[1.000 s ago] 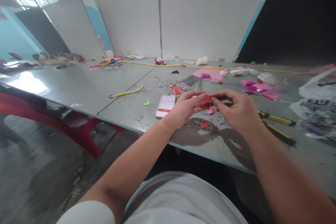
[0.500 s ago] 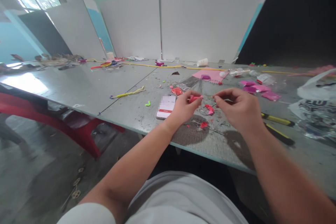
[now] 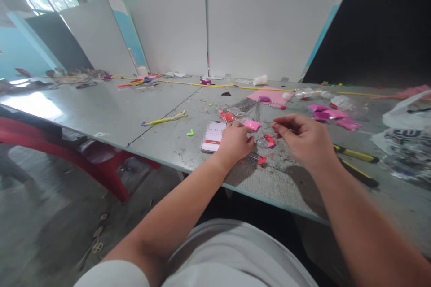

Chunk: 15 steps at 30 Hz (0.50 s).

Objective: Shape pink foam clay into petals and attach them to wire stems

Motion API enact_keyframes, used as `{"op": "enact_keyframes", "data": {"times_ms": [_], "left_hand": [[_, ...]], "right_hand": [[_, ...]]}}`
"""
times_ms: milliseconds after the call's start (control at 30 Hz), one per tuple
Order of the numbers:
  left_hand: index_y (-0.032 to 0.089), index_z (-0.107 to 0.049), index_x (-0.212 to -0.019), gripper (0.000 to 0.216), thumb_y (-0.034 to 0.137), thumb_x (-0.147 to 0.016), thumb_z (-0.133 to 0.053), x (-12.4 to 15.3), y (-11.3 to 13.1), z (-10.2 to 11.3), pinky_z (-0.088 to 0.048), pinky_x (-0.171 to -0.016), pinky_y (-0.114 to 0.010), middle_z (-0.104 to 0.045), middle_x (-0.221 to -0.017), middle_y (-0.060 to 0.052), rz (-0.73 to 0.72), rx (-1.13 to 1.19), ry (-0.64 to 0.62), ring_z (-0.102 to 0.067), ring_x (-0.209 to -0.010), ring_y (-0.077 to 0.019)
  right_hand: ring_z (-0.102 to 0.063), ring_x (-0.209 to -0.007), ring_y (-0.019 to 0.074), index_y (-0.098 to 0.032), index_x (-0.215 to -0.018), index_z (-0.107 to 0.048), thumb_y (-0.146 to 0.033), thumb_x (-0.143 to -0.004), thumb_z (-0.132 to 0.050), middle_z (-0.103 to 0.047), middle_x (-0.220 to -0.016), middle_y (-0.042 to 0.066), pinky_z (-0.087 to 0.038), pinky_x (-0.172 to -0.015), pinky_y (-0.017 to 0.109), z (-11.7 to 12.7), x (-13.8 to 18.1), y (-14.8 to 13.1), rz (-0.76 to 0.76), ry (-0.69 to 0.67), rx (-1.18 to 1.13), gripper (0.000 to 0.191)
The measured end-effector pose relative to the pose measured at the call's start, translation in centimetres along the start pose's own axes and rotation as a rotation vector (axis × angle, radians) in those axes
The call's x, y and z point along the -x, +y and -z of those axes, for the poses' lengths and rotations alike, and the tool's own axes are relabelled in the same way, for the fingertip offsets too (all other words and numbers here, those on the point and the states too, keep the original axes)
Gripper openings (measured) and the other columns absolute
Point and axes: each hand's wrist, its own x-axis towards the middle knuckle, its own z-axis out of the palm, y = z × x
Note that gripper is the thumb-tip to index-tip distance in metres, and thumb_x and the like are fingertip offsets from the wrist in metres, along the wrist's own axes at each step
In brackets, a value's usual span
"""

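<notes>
My left hand [image 3: 236, 140] rests palm down low over the table, its fingers loosely bent and apart. Beside its fingertips lies a pink packet [image 3: 252, 125], and a phone [image 3: 213, 136] with a lit screen is just left of the hand. My right hand [image 3: 301, 136] is raised above the table with thumb and forefinger pinched together; a speck of red shows at the tips, too small to name. Between the hands lie a red clay piece on a wire loop [image 3: 269, 141] and a smaller red clay piece [image 3: 261, 160] by thin wires.
Pliers with yellow-black handles [image 3: 357, 153] lie right of my right hand, near a plastic bag [image 3: 406, 139]. Farther back are an orange-red packet [image 3: 227, 117], a pink sheet [image 3: 279, 94], several pink packets [image 3: 348, 123] and bottles [image 3: 341, 102]. Twisted yellow strands [image 3: 164, 119] lie left.
My left hand has dropped to the table and its pinch has loosened; the red-pink piece it held no longer shows in it. The pink packet is now visible. My right hand has barely moved.
</notes>
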Motion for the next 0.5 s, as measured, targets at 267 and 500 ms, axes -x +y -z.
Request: {"op": "enact_keyframes", "data": {"times_ms": [267,500], "left_hand": [[0.016,-0.062,-0.074,0.022,0.032,-0.089,-0.064,0.1,1.9,1.8,-0.035,-0.059,-0.026,-0.059,-0.066,0.000,0.175,0.893,-0.185,-0.048,-0.060,-0.0096],[0.017,-0.052,-0.068,0.033,0.035,-0.084,-0.073,0.5,2.2,2.6,-0.020,-0.052,-0.024,-0.042,-0.057,0.005,0.135,1.361,-0.411,-0.033,-0.052,-0.0049]], "right_hand": [[-0.073,-0.071,0.0200,-0.026,-0.099,-0.080,-0.039,-0.082,-0.084,-0.080,-0.088,0.004,-0.061,-0.068,0.035,-0.7,1.2,-2.0,0.072,-0.075,-0.042,0.022],[-0.070,-0.070,0.0179,-0.026,-0.099,-0.080,-0.035,-0.087,-0.080,-0.079,-0.089,0.002,-0.054,-0.063,0.033,-1.0,1.9,-2.5,0.168,-0.068,-0.049,0.015]]}}
